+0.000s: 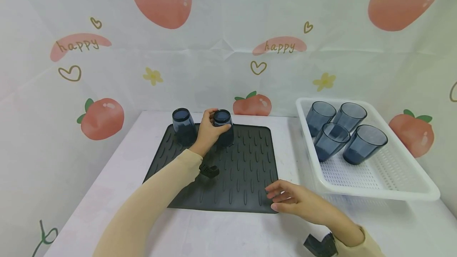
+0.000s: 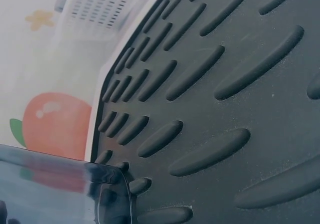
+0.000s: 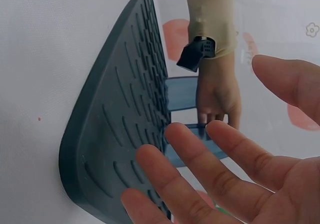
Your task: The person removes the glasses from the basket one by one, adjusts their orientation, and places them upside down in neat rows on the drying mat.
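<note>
A dark ribbed drying mat (image 1: 246,169) lies on the white table. Two blue tumblers stand upside down at its far edge. My left hand (image 1: 208,130) grips the right-hand tumbler (image 1: 223,124), whose wall shows in the left wrist view (image 2: 55,189); the other tumbler (image 1: 183,125) stands just to its left. My right hand (image 1: 285,199) rests open, fingers straight, at the mat's near right corner (image 3: 95,149). In the right wrist view the open fingers (image 3: 200,169) hover beside the mat, with the left hand (image 3: 217,92) and tumblers beyond.
A white perforated tray (image 1: 378,177) stands to the right of the mat and holds several upright blue tumblers (image 1: 332,140). A fruit-print backdrop (image 1: 228,43) closes off the back and both sides. The table's front edge runs near my arms.
</note>
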A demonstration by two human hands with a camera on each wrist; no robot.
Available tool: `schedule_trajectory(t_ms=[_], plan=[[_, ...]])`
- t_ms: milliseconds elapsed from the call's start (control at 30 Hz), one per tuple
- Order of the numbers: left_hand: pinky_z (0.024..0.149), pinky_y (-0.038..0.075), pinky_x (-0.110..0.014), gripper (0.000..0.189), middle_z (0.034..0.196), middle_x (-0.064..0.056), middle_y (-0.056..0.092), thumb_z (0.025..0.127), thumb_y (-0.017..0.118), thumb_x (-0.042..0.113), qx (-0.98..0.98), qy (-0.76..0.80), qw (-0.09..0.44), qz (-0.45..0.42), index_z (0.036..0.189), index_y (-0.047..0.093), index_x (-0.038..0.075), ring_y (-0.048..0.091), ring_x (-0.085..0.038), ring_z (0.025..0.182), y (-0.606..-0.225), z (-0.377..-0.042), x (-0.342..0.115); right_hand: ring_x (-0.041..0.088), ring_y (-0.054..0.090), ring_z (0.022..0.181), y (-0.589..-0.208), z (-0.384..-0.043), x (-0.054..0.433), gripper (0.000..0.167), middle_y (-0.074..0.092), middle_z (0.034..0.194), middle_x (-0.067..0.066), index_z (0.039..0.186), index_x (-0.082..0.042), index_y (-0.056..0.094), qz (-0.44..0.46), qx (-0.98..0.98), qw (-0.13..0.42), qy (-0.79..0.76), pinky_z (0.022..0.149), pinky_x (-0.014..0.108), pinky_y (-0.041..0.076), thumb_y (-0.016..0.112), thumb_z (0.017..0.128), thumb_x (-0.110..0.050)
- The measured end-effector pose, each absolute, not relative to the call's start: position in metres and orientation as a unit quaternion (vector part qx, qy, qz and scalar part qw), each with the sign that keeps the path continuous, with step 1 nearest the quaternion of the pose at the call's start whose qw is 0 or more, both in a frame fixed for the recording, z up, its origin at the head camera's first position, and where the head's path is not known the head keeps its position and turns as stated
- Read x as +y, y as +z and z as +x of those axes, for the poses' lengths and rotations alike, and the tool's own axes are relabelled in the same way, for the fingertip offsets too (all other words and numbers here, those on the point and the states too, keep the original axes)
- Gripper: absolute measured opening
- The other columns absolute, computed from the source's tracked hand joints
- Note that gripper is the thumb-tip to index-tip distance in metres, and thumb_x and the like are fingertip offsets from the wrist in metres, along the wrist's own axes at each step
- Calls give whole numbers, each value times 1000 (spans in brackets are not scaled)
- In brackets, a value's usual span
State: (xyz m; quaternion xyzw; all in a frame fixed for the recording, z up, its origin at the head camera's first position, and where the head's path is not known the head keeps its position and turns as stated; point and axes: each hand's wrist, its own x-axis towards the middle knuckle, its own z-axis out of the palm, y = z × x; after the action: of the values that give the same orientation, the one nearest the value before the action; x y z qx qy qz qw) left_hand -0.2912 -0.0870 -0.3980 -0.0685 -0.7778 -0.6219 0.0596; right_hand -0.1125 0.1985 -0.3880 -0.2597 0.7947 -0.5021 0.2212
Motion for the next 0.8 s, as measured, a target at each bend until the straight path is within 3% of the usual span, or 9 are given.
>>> schedule_trajectory(t_ms=[300,500,800], plan=[[99,46,-47,72,134,-17,46,85,74,10,-777,-623,50,-73,144,34,6,51,-30,120,-394,-290,-89,31,63,107,-389,-113,198,42,61,120,18,127,2,52,-258,793,222,-504,87,23,52,63,95,-23],[101,43,-47,70,138,-13,44,85,74,12,-784,-616,45,-72,144,35,11,47,-29,125,-390,-288,-92,31,63,107,-389,-113,198,42,61,120,18,127,2,52,-261,793,222,-503,87,23,52,63,95,-22],[110,35,-43,62,145,-10,42,88,72,20,-789,-607,44,-87,141,40,12,40,-25,134,-385,-289,-100,30,63,107,-388,-113,198,41,61,119,18,127,2,52,-265,794,219,-502,88,23,52,63,95,-21]])
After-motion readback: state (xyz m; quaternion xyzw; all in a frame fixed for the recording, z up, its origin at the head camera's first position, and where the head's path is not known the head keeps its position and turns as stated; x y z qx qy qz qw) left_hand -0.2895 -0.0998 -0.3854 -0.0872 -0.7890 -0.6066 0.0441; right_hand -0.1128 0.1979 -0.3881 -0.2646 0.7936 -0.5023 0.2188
